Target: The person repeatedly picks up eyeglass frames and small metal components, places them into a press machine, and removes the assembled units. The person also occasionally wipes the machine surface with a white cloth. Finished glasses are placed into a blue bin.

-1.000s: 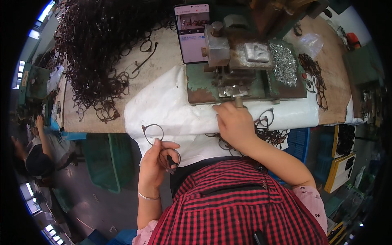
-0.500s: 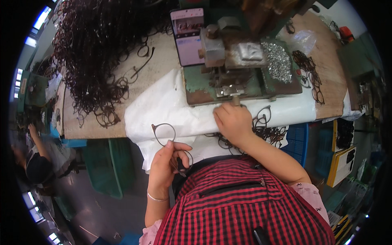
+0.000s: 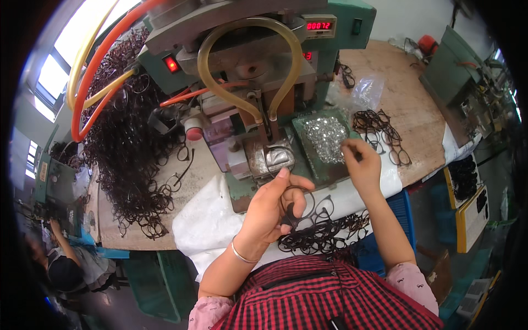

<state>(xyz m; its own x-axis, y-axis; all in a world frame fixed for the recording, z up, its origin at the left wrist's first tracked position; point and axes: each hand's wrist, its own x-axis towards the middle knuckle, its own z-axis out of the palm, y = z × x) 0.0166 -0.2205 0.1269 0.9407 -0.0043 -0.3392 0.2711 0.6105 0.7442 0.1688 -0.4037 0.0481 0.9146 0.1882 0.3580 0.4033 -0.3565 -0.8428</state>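
My left hand (image 3: 263,212) is closed round a dark eyeglass frame (image 3: 314,203), its thumb and fingers pinching it. One round rim reaches up in front of the metal block (image 3: 279,158) of a green press machine (image 3: 242,201). Just right of that, my right hand (image 3: 365,168) is at the edge of a green tray (image 3: 316,171) heaped with small shiny metal pieces (image 3: 324,137). Its fingers are curled together; whether a piece is between them is too small to tell. Below my hands, several dark eyeglass frames (image 3: 324,234) lie piled above my apron.
A large heap of dark eyeglass frames (image 3: 124,148) covers the table's left side. More frames (image 3: 379,129) lie right of the tray. Orange hose (image 3: 80,104) and a yellowish tube loop (image 3: 203,60) hang around the press. Another person (image 3: 71,264) works at far left.
The view has tilted up, showing more of the press. My left hand has raised the eyeglass frame to the metal block. My right hand has moved from the press's front to the tray.
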